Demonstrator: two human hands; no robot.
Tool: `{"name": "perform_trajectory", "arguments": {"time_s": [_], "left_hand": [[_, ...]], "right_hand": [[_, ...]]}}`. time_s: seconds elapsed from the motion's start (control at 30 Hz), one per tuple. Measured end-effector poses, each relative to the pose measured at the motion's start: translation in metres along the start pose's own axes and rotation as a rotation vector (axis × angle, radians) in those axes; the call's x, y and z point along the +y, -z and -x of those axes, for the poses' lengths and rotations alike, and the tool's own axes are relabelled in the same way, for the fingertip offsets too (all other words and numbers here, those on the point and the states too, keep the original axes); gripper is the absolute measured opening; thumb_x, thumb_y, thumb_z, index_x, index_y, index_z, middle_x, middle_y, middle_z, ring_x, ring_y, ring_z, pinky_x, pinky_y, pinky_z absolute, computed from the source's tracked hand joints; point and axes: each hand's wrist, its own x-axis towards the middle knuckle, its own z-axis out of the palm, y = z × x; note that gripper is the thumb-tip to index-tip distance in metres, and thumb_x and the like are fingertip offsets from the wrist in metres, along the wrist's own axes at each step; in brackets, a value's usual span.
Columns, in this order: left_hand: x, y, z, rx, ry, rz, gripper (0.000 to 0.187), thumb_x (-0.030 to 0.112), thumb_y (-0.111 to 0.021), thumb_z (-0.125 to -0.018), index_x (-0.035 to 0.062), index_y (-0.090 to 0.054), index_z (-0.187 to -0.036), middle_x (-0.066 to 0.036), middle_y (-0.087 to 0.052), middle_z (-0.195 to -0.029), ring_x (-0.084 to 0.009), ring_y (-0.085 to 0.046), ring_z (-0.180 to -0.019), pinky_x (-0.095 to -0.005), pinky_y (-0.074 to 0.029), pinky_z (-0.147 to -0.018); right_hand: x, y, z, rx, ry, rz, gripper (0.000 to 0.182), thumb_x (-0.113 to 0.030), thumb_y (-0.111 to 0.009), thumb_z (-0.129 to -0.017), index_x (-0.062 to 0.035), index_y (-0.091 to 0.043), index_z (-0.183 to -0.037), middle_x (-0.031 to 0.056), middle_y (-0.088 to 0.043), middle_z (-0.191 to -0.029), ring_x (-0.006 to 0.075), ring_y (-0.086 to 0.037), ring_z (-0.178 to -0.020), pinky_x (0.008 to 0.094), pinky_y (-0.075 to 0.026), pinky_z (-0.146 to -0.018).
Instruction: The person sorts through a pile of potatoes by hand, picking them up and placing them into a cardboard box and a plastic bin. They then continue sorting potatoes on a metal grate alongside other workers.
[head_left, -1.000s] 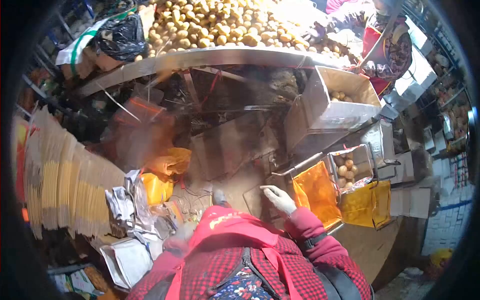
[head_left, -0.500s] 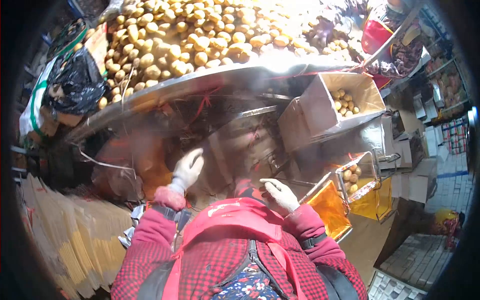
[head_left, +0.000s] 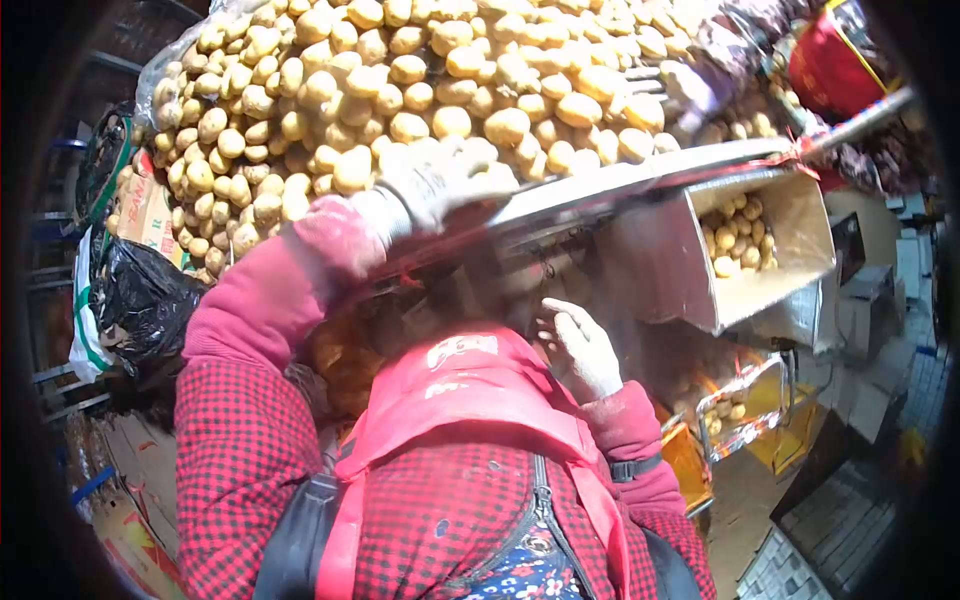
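Yellow-brown potatoes lie in a wide heap [head_left: 330,85], sunlit along much of the top, with the pale rim [head_left: 620,182] of a table along its near side. Facing the heap from below is the wearer's red-and-black checked jacket [head_left: 430,505], with a red apron [head_left: 460,400] over it; pale writing on the apron is too washed out to read. Just beyond the rim, to the right of the heap, stands a tilted cardboard box [head_left: 780,288] partly filled with potatoes. A black plastic bag [head_left: 150,295] sits at the heap's left edge, just beside a printed carton [head_left: 150,205] whose red letters I cannot make out as a word. Farther out from the heap, below the cardboard box, is a metal-framed basket [head_left: 745,378] holding a few potatoes. The gloved left hand [head_left: 435,185] reaches over the rim at the heap's near edge, fingers partly bent; glare and blur hide whether it grips anything. The gloved right hand [head_left: 575,345] hangs short of the heap, loosely half open, with nothing visible in it. Another person's hand [head_left: 688,92] is at the heap's right side.
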Motion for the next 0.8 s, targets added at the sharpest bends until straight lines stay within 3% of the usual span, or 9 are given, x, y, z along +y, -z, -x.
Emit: {"name": "perform_trajectory", "arguments": {"time_s": [0.2, 0.33, 0.47, 0.57, 0.6, 0.63, 0.7, 0.73, 0.8], "left_hand": [[0.0, -0.002, 0.002, 0.392, 0.03, 0.012, 0.033, 0.027, -0.069, -0.086, 0.0217, -0.061, -0.118, -0.006, -0.064, -0.103, -0.0293, -0.066, -0.09, -0.0474, -0.055, -0.069], [-0.006, 0.001, 0.006, 0.205, 0.085, 0.139, 0.032, 0.028, -0.072, -0.083, 0.0163, -0.059, -0.111, -0.009, -0.062, -0.096, -0.0302, -0.067, -0.083, -0.0468, -0.055, -0.07], [-0.018, -0.007, 0.01, 0.324, 0.064, 0.308, 0.032, 0.03, -0.072, -0.084, 0.0181, -0.06, -0.111, -0.01, -0.061, -0.098, -0.0304, -0.067, -0.084, -0.0475, -0.054, -0.07], [-0.027, -0.004, 0.006, 0.433, 0.197, 0.663, 0.039, 0.027, -0.074, -0.094, 0.0142, -0.067, -0.13, -0.011, -0.068, -0.104, -0.0308, -0.069, -0.089, -0.0432, -0.057, -0.079], [-0.032, -0.02, -0.005, 0.669, 0.23, 0.847, 0.037, 0.023, -0.076, -0.095, 0.0088, -0.068, -0.128, -0.004, -0.07, -0.107, -0.0239, -0.069, -0.093, -0.0392, -0.056, -0.081], [-0.032, -0.009, -0.013, 0.645, 0.378, 1.296, 0.038, 0.021, -0.073, -0.099, 0.0055, -0.065, -0.133, -0.001, -0.07, -0.109, -0.0135, -0.065, -0.093, -0.0313, -0.055, -0.078], [-0.038, 0.007, -0.021, 0.568, 0.545, 1.613, 0.037, 0.02, -0.068, -0.103, 0.0031, -0.063, -0.136, -0.004, -0.069, -0.115, -0.0093, -0.063, -0.093, -0.0253, -0.053, -0.079], [-0.034, 0.019, -0.025, 0.466, 0.569, 1.573, 0.038, 0.021, -0.065, -0.106, 0.0032, -0.061, -0.14, -0.005, -0.069, -0.123, -0.0064, -0.061, -0.089, -0.0223, -0.052, -0.077], [-0.029, 0.022, -0.035, 0.494, 0.317, 1.227, 0.047, 0.027, -0.063, -0.106, 0.0016, -0.056, -0.145, -0.009, -0.066, -0.135, -0.0166, -0.062, -0.114, -0.0317, -0.05, -0.1]], "right_hand": [[-0.079, -0.041, -0.039, -0.036, 0.066, -0.022, 0.036, -0.02, -0.055, -0.11, -0.0068, -0.06, -0.143, 0.0091, -0.069, -0.128, 0.0132, -0.066, -0.107, 0.0274, -0.054, -0.091], [-0.118, -0.07, -0.062, -0.072, 0.124, -0.154, 0.036, -0.02, -0.053, -0.111, -0.0019, -0.058, -0.143, 0.0116, -0.069, -0.125, 0.0166, -0.067, -0.104, 0.0296, -0.054, -0.09], [-0.138, -0.092, -0.08, -0.092, 0.165, -0.201, 0.04, -0.022, -0.053, -0.112, -0.0014, -0.054, -0.146, 0.0133, -0.068, -0.124, 0.0167, -0.068, -0.1, 0.0293, -0.055, -0.085], [-0.139, -0.09, -0.095, -0.136, 0.132, -0.303, 0.052, -0.029, -0.053, -0.111, -0.0067, -0.043, -0.157, 0.0128, -0.065, -0.133, 0.0178, -0.068, -0.102, 0.031, -0.055, -0.084], [-0.146, -0.093, -0.096, -0.135, 0.143, -0.316, 0.057, -0.034, -0.054, -0.111, -0.0109, -0.038, -0.16, 0.0123, -0.061, -0.138, 0.0185, -0.068, -0.106, 0.0331, -0.056, -0.084], [-0.155, -0.1, -0.097, -0.141, 0.151, -0.332, 0.062, -0.039, -0.055, -0.11, -0.0151, -0.034, -0.163, 0.0119, -0.058, -0.143, 0.0192, -0.067, -0.109, 0.0353, -0.056, -0.084], [-0.164, -0.107, -0.109, -0.232, 0.172, -0.408, 0.069, -0.044, -0.056, -0.108, -0.0225, -0.027, -0.166, 0.009, -0.05, -0.152, 0.0216, -0.062, -0.123, 0.0385, -0.056, -0.091], [-0.167, -0.112, -0.119, -0.277, 0.199, -0.444, 0.067, -0.046, -0.054, -0.108, -0.0203, -0.029, -0.165, 0.0108, -0.05, -0.154, 0.0247, -0.061, -0.126, 0.0411, -0.056, -0.094], [-0.167, -0.119, -0.139, -0.296, 0.135, -0.61, 0.062, -0.048, -0.052, -0.108, -0.0154, -0.039, -0.16, 0.0126, -0.054, -0.151, 0.0288, -0.058, -0.133, 0.0463, -0.052, -0.107]]}}
